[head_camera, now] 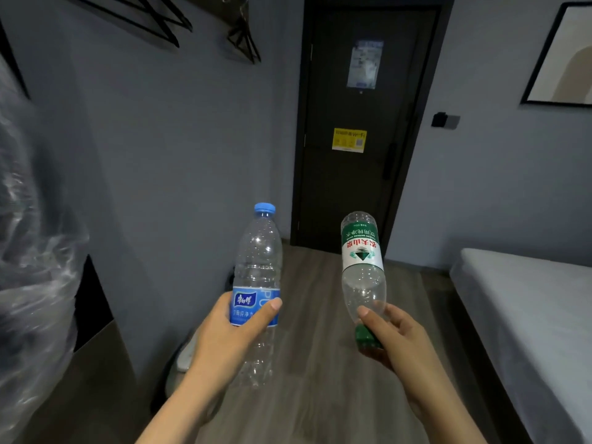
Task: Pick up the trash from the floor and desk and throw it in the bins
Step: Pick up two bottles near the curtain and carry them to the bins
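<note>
My left hand (221,334) wraps its fingers (266,310) round the label of the blue bottle (258,261), cap up. My right hand (397,338) pinches the green bottle (362,261) at the neck, cap down, grip enough for something so light. Both look empty, held over the floor (320,299), ready to drop. I see no certain bin; the grey shape (185,354) by the left wall might be one.

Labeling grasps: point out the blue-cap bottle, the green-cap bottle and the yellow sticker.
blue-cap bottle (258,251), head view, clear upper body.
green-cap bottle (362,248), head view, label.
yellow sticker (349,140), head view, its middle.
</note>
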A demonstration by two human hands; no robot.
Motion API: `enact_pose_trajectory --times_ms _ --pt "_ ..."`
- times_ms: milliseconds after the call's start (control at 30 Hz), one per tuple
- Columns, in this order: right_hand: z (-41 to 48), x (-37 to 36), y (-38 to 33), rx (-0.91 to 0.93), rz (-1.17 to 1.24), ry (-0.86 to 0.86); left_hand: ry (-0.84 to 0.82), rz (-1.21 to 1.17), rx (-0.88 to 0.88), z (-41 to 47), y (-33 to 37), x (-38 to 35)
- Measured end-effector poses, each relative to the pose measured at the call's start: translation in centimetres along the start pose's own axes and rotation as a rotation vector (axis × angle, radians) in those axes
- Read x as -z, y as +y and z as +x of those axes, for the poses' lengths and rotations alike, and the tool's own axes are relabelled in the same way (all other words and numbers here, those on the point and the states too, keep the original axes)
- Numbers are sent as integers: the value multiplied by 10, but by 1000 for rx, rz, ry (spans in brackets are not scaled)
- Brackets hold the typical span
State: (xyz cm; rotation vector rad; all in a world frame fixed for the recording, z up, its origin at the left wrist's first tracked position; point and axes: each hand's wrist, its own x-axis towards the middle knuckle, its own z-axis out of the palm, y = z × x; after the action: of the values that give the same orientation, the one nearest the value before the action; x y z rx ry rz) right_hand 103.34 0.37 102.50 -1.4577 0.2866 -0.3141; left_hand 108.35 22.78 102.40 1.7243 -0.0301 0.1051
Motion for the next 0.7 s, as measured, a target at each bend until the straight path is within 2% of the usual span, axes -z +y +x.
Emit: enact_pose_trajectory --times_ms 167,433,700 --pt "102 3 5 -21 12 -31 33 2 15 88 8 -40" --pt "236 -10 26 -83 -14 -66 66 6 127 210 -24 -80" --pt "381 -60 40 -145 -79 -47 2 -34 133 367 -54 -102"
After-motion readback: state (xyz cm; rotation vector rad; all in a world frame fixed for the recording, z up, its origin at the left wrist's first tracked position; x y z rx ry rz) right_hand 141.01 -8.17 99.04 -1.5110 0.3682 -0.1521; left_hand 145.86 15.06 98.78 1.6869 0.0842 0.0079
